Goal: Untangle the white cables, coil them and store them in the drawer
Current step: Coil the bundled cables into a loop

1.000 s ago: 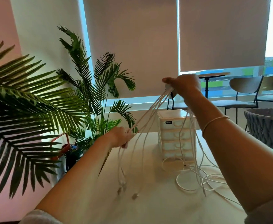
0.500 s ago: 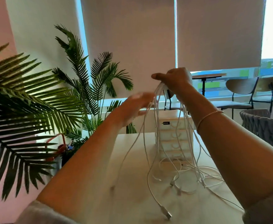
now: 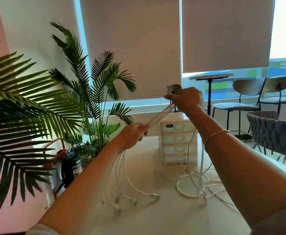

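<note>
Over the pale table (image 3: 91, 216) by blinds and palms, left hand (image 3: 134, 136) and right hand (image 3: 186, 100) both gripping white cables (image 3: 159, 115).

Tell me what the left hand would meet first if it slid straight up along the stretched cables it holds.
Probably the right hand, which grips the same taut white cables higher up; nothing else shows between them.

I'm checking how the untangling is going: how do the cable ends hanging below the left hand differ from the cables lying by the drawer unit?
The cable ends below the left hand hang as separate strands, fanned out with their plugs apart; the cables by the drawer unit lie looped and crossing on the table. The first group is held taut between the left hand and the right hand; the second is slack. Both are white.
</note>
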{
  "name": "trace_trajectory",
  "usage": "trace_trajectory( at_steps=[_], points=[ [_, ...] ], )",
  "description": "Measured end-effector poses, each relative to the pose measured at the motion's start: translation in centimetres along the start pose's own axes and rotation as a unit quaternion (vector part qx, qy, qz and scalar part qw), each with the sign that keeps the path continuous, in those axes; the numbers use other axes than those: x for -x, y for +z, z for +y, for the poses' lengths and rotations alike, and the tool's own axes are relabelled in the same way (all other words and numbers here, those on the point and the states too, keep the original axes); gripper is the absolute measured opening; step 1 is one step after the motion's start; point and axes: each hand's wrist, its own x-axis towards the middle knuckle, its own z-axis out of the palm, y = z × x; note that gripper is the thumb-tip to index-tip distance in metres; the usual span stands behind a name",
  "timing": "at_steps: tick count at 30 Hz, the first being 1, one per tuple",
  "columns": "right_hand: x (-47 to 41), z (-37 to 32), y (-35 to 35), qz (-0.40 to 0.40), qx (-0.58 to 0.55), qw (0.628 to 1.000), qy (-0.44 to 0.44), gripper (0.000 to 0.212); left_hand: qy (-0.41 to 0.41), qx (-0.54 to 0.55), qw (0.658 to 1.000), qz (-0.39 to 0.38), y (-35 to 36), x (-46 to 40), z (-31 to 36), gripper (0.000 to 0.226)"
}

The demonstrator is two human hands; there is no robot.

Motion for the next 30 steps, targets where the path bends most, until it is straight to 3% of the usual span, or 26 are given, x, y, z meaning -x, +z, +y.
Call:
trace_trajectory(
  at_steps=[4, 9, 15, 19, 25, 27, 30],
  points=[
    [0.2, 0.4, 0.9, -0.001, -0.024, 1.0, 0.016, 0.052, -0.003, -0.053, 0.998, 0.04, -1.1, 0.8, -2.1, 0.039],
    [-1.3, 1.3, 0.3, 0.031, -0.014, 0.999, 0.001, 0.056, -0.078, -0.107, 0.991, 0.034, -1.6, 1.9, -5.8, 0.036],
    [-2.0, 3.5, -0.4, 0.049, 0.009, 0.998, 0.043, 0.05, -0.169, -0.148, 0.974, 0.037, -1.2, 5.3, -11.9, 0.037],
    [-1.8, 3.7, 0.6, 0.043, 0.011, 0.998, 0.051, 0.044, -0.173, -0.138, 0.975, 0.024, -0.7, 5.7, -12.2, 0.028],
    [-1.7, 4.6, 0.0, 0.051, 0.029, 0.997, 0.059, 0.056, -0.138, -0.165, 0.977, 0.012, -0.6, 6.3, -13.2, 0.026],
    [-1.7, 4.9, -0.2, 0.054, 0.035, 0.996, 0.062, 0.057, -0.097, -0.185, 0.977, 0.03, -0.3, 6.7, -13.3, 0.034],
    [-1.6, 5.2, -0.3, 0.059, 0.058, 0.995, 0.055, 0.058, -0.063, -0.177, 0.979, 0.074, 0.0, 7.2, -13.1, 0.076]
  ],
)
